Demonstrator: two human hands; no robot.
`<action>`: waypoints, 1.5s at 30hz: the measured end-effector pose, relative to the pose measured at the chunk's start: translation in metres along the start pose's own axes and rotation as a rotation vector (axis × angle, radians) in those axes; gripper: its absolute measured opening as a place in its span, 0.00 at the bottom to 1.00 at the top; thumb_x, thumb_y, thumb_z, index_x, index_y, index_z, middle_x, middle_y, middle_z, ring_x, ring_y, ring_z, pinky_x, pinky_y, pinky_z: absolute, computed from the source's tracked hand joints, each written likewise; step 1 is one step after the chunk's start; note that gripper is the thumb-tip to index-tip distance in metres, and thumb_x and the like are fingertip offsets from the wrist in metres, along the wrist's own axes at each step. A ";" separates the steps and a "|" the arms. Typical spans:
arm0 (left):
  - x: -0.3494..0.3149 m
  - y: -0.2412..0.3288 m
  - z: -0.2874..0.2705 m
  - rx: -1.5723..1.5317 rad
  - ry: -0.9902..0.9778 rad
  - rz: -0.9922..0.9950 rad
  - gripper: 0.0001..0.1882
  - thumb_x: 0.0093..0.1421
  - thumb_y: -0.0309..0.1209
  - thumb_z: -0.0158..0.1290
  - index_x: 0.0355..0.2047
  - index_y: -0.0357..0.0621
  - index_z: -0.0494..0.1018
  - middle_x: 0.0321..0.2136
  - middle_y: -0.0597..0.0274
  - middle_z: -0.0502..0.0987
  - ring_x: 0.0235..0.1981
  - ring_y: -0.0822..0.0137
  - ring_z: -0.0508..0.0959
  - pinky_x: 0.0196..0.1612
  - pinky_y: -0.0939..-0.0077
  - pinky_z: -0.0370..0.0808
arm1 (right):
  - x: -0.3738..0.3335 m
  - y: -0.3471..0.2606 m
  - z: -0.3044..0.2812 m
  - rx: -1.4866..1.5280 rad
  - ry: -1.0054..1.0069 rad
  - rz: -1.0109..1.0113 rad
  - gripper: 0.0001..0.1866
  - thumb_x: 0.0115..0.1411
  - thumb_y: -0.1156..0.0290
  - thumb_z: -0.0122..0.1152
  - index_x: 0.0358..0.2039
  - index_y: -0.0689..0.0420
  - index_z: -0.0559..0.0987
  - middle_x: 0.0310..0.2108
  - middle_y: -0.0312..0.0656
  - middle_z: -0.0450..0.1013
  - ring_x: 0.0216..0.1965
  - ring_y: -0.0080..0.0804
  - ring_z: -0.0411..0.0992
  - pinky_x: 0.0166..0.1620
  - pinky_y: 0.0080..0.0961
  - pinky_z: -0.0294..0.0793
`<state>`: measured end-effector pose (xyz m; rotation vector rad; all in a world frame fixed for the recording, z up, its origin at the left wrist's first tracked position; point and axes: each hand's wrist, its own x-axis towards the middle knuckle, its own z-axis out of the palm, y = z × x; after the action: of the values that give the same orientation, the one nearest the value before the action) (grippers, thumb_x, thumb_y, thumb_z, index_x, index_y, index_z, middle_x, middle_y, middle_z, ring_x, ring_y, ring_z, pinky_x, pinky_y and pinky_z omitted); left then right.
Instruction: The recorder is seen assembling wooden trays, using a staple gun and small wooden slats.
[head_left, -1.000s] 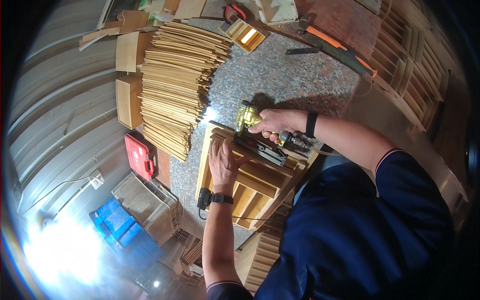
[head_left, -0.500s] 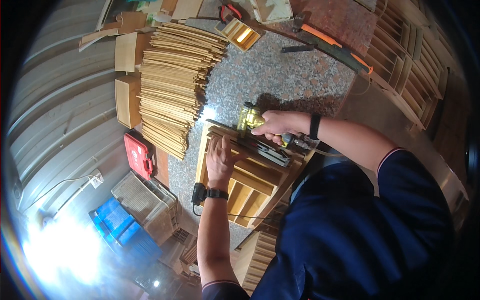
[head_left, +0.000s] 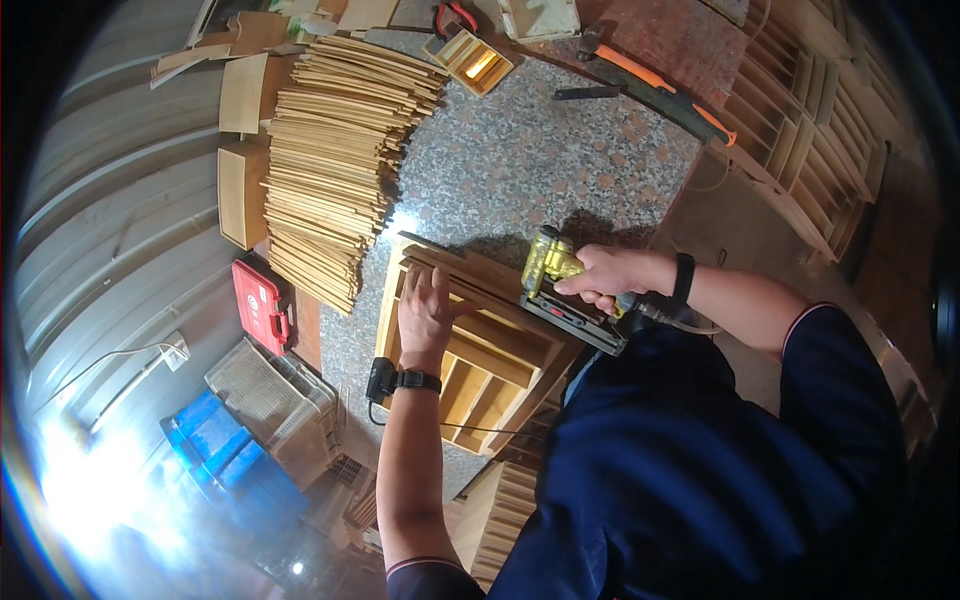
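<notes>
A yellow air nail gun [head_left: 547,262] is gripped in my right hand [head_left: 612,274], its dark magazine slanting over the near right part of a wooden frame with slats [head_left: 490,362]. A hose runs from its handle toward my right forearm. My left hand [head_left: 426,318] holds the frame near its far left corner, fingers over the far slats and thumb stretched to the right. The frame lies on a speckled stone tabletop [head_left: 520,150], with compartments showing between its slats. Whether the gun's nose touches the wood, I cannot tell.
A long stack of thin wooden strips [head_left: 335,150] lies at left, by a red case [head_left: 262,305] and a blue crate [head_left: 225,450]. Farther off are a small wooden box [head_left: 470,62], red-handled pliers [head_left: 455,18] and an orange-handled hammer [head_left: 650,75]. Slatted wooden frames [head_left: 800,150] stand at right.
My right hand has moved the nail gun to the right and nearer me, away from the frame's far edge. My left hand stays on the frame. The whole view has shifted slightly.
</notes>
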<state>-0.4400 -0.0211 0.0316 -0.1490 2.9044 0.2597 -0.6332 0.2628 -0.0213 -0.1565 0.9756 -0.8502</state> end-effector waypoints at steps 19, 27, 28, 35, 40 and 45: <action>-0.027 -0.001 -0.004 0.149 -0.107 0.229 0.20 0.66 0.34 0.54 0.58 0.48 0.78 0.56 0.56 0.80 0.62 0.53 0.75 0.71 0.54 0.68 | -0.022 -0.033 -0.059 -0.429 0.689 -0.352 0.21 0.71 0.56 0.62 0.45 0.64 0.74 0.28 0.45 0.77 0.26 0.35 0.81 0.31 0.37 0.79; -0.157 -0.123 -0.155 0.306 0.143 -0.318 0.20 0.64 0.28 0.54 0.56 0.54 0.80 0.53 0.57 0.82 0.55 0.53 0.81 0.59 0.59 0.78 | -0.047 -0.027 -0.024 -1.019 1.295 -0.802 0.18 0.67 0.65 0.64 0.52 0.62 0.75 0.41 0.56 0.80 0.44 0.53 0.80 0.46 0.47 0.77; -0.165 -0.123 -0.181 0.247 0.231 -0.424 0.19 0.66 0.30 0.54 0.57 0.53 0.79 0.51 0.56 0.83 0.52 0.53 0.83 0.55 0.60 0.80 | -0.050 -0.027 -0.016 -0.939 1.266 -0.801 0.15 0.67 0.67 0.64 0.50 0.60 0.77 0.40 0.52 0.81 0.43 0.52 0.81 0.45 0.45 0.79; -0.388 -0.165 -0.134 0.393 0.295 -1.095 0.12 0.71 0.38 0.54 0.36 0.42 0.75 0.37 0.45 0.82 0.39 0.40 0.82 0.40 0.47 0.79 | -0.009 -0.015 0.068 -0.852 0.746 -0.625 0.10 0.68 0.64 0.62 0.41 0.58 0.82 0.36 0.51 0.83 0.38 0.52 0.82 0.43 0.43 0.81; -0.403 -0.102 -0.028 0.089 0.328 -1.334 0.18 0.68 0.39 0.57 0.30 0.34 0.78 0.33 0.34 0.82 0.37 0.34 0.82 0.42 0.42 0.76 | 0.029 -0.014 0.131 -0.906 0.479 -0.454 0.16 0.70 0.61 0.60 0.42 0.62 0.82 0.39 0.54 0.82 0.44 0.57 0.81 0.48 0.46 0.80; -0.421 -0.060 0.064 -0.197 0.234 -1.561 0.20 0.65 0.43 0.60 0.33 0.33 0.82 0.31 0.35 0.83 0.37 0.35 0.83 0.43 0.45 0.78 | 0.059 -0.019 0.170 -1.191 0.386 -0.310 0.20 0.71 0.59 0.59 0.45 0.68 0.77 0.45 0.64 0.78 0.51 0.63 0.77 0.56 0.52 0.75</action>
<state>-0.0108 -0.0345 0.0563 -2.3027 2.0337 0.2049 -0.4960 0.1677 0.0468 -1.2181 1.7627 -0.4733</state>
